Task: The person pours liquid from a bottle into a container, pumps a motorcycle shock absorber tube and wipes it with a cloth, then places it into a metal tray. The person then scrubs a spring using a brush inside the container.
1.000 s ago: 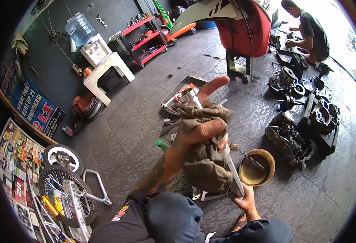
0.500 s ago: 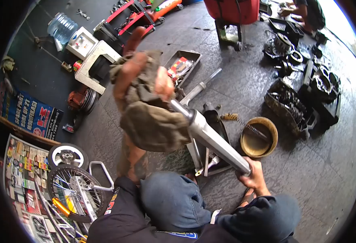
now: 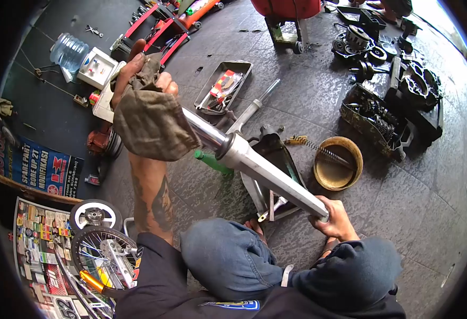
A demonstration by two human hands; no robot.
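A motorcycle fork leg (image 3: 276, 178) slants across in front of me, its chrome inner tube (image 3: 204, 129) drawn out at the upper left. My left hand (image 3: 128, 77) is closed around a dirty brown rag (image 3: 153, 125) at the tube's upper end, which the cloth hides. Lower right, my right hand (image 3: 337, 219) grips the bottom end of the grey outer leg. Beneath it on the floor lie a dark frame-like part (image 3: 276, 151) and a green bottle (image 3: 212, 161). Another fork leg (image 3: 250, 110) lies just beyond.
Right of the fork stands a yellowish basin (image 3: 317, 170) with a coil spring (image 3: 324, 150) over its rim. A metal tray (image 3: 205, 86) holds a red packet. Engine parts (image 3: 374, 111) spread at right. Wheels (image 3: 95, 212) stand at left; a red tool trolley (image 3: 175, 37) is behind.
My left hand and the rag have moved up and left along the tube, baring more chrome. The green bottle now shows. My right hand keeps its grip on the lower end.
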